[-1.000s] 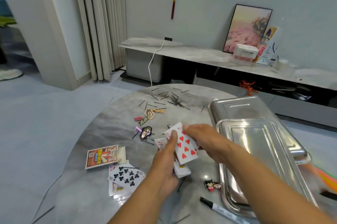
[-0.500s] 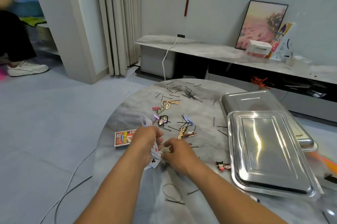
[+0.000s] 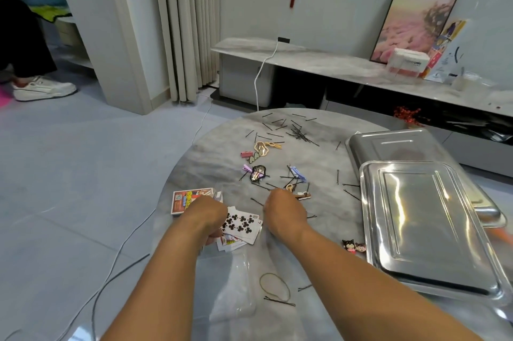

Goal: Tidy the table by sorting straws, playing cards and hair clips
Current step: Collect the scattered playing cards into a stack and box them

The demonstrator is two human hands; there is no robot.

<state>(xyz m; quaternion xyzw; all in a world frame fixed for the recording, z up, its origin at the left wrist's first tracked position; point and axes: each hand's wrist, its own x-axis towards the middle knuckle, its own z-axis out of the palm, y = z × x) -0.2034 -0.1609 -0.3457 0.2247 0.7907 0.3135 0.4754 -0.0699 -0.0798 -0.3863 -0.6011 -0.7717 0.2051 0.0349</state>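
A loose pile of playing cards [image 3: 242,225], ten of clubs on top, lies on the grey marble table [image 3: 211,152]. My left hand [image 3: 206,218] curls over the pile's left edge and grips it. My right hand [image 3: 286,213] is knuckles-up at the pile's right edge, its fingertips hidden. The card box [image 3: 185,200] lies just left of my left hand. Hair clips [image 3: 258,172] and black bobby pins [image 3: 299,132] are scattered beyond both hands. Two cartoon clips [image 3: 354,246] lie by the tray. Orange straws [image 3: 499,235] peek out at the far right.
Two steel trays stand on the right, a near one [image 3: 433,229] overlapping a far one [image 3: 394,146]. A rubber band [image 3: 274,285] and a clear plastic bag [image 3: 236,288] lie near me. Cables run across the floor on the left.
The camera view swung left and down. The nine of hearts I held up is no longer in sight; both hands have dropped to the card pile on the table.
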